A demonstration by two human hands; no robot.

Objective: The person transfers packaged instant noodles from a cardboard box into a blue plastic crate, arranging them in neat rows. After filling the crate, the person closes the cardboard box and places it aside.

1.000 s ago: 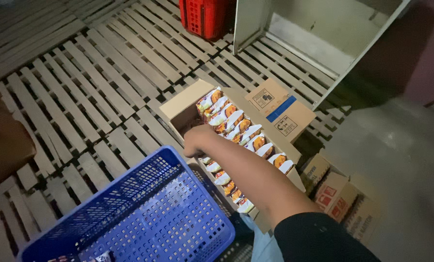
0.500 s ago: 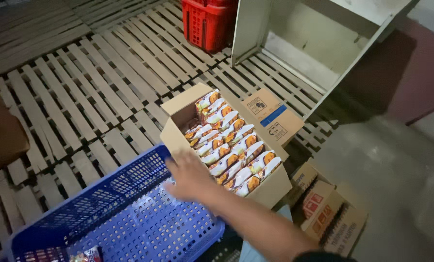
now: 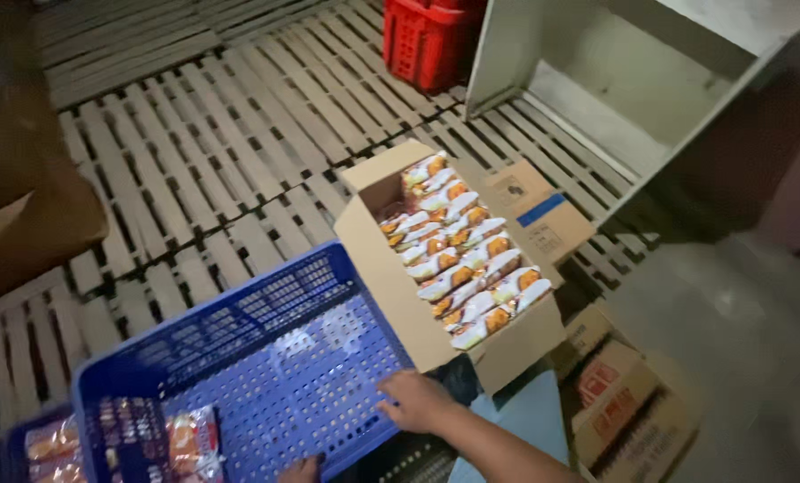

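A blue perforated plastic basket (image 3: 266,358) sits on the slatted floor just in front of me. My right hand (image 3: 418,400) grips its near right rim, the arm coming in from the bottom right. Only a sliver of my left hand (image 3: 302,468) shows at the bottom edge, against the basket's near rim. A few orange-and-white snack packs (image 3: 185,443) lie in the basket's near left corner. To the right of the basket stands an open cardboard carton (image 3: 391,277) filled with rows of the same packs (image 3: 463,255).
The floor is pale slatted pallets (image 3: 194,152). A red crate (image 3: 427,40) and a white open cabinet (image 3: 615,80) stand at the back. Flattened cartons (image 3: 615,394) lie at the right, and a brown box (image 3: 24,215) is at the left.
My right hand has drawn back from the carton of packs, over the basket, and now sits on the basket's near rim. The view has shifted, so the packs in the basket show.
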